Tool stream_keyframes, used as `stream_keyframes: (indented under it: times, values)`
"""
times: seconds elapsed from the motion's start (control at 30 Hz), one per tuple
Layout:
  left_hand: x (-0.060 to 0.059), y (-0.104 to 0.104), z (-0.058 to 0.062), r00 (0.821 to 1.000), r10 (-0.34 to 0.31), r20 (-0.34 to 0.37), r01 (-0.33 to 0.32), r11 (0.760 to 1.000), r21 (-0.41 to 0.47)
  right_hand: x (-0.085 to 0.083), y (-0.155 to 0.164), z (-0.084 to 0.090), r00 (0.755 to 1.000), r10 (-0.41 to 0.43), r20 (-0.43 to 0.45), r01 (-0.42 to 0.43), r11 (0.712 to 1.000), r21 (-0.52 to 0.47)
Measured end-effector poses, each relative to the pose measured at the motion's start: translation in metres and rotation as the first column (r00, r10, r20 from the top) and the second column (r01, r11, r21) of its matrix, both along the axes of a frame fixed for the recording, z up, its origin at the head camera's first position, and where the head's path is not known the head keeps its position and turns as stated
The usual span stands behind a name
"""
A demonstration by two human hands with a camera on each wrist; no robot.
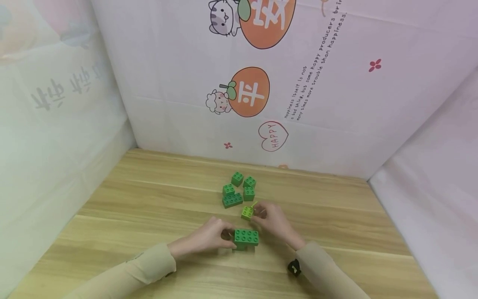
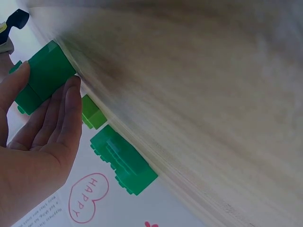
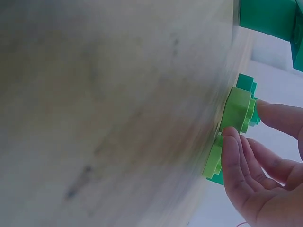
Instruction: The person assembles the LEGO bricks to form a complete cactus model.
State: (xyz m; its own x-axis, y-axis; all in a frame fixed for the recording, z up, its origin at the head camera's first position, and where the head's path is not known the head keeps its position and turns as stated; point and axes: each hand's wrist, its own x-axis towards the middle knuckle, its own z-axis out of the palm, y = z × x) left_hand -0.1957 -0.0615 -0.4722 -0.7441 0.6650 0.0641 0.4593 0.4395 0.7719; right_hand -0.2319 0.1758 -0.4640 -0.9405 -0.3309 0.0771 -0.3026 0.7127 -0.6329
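Dark brick (image 1: 246,238) lies nearest on the desk (image 1: 149,207), long axis left-right; left hand (image 1: 209,237) grips its left end. Just beyond its right end, right hand (image 1: 271,219) fingers (image 3: 235,156) pinch the lime brick (image 1: 247,212).

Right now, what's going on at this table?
A person is working with green toy bricks on a wooden table. The left hand holds a dark green brick, while the right hand pinches a small light green brick just behind it. A cluster of loose bricks sits further back.
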Motion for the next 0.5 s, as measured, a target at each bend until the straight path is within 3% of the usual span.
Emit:
stream_keyframes:
  times: [0.5]
  values:
    - [0.0004, -0.0002, 0.0004, 1.000, -0.004, 0.006, 0.004, 1.000, 0.004, -0.0050, -0.0077, -0.0035, 1.000, -0.026, -0.006, 0.026, 0.995, 0.093]
